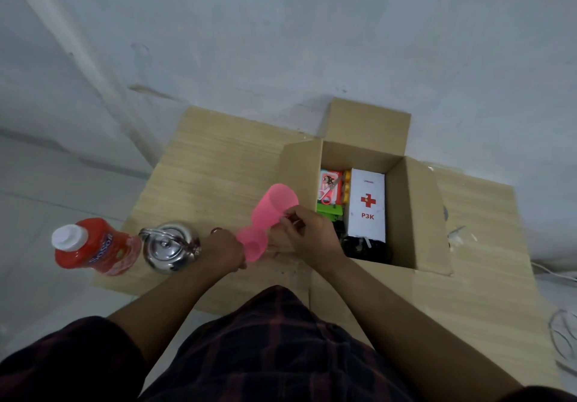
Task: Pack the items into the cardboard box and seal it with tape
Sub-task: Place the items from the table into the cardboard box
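Just left of the middle of the frame, the person holds two translucent pink plastic cups above the light wood tabletop [218, 158]. The left hand [225, 252] has its fingers curled round the lower pink cup [253, 245], which lies tilted with its mouth toward the bottom of the frame. The right hand [309, 233] pinches the upper pink cup [275, 204] at its near edge with thumb and fingertips; this cup leans up and away, its closed end toward the top of the frame. The two cups touch or overlap where they meet, though I cannot tell whether one sits inside the other. Right of centre stands the cardboard box [406, 214], all its flaps open. Inside it, on the right, lies a white first-aid box [367, 204] marked with a red cross and "P3K"; on the left are a pink packet [328, 186] and a green item [328, 210] below it, with a row of yellow-orange pieces [346, 187] between the packet and the white box. Dark objects fill the near end of the box, too dim to name. At lower left on the tabletop stand a red bottle [100, 248] with a white cap and, just right of it, a steel kettle [170, 247], close beside the left wrist.
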{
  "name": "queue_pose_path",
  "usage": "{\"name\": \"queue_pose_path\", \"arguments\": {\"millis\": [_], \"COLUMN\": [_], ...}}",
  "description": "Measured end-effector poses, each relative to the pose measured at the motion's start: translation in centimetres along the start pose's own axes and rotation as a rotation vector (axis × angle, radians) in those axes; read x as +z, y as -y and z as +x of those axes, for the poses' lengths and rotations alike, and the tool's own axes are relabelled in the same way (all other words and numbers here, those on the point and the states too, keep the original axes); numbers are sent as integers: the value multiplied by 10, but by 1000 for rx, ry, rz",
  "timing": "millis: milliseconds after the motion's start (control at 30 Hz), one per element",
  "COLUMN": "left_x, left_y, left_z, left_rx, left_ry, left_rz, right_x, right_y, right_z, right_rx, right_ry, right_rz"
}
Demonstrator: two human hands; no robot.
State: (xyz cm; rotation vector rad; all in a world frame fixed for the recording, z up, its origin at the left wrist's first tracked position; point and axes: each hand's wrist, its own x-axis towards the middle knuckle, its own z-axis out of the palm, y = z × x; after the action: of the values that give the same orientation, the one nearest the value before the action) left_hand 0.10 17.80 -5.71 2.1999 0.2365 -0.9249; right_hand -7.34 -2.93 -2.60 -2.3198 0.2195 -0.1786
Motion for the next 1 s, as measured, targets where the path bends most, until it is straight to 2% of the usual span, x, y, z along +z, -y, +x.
{"name": "queue_pose_path", "arguments": {"millis": [133,300,467,567,733,900,1000], "left_x": [-1,0,5,3,-13,-50,-70], "left_y": [-9,-4,-12,-15,-24,-26,-19], "left_z": [2,10,9,11,5,11,22], "left_rx": [-10,31,65,66,105,315,401], "left_ry": [34,63,57,48,-8,-213,-242], "left_rz": [-86,-78,-162,-172,-32,166,213], "right_x": [-7,-16,-16,-14,-6,5,12], "right_y": [-4,-3,1,3,0,2,6], "right_z": [-2,-4,-1,-1,0,5,9], "right_rx": [-21,-95,-180,-164,-130,-148,-134], "right_ry": [-33,-82,-11,85,174,228,255], "right_rz": [0,30,1,-56,-125,-165,-181]}}
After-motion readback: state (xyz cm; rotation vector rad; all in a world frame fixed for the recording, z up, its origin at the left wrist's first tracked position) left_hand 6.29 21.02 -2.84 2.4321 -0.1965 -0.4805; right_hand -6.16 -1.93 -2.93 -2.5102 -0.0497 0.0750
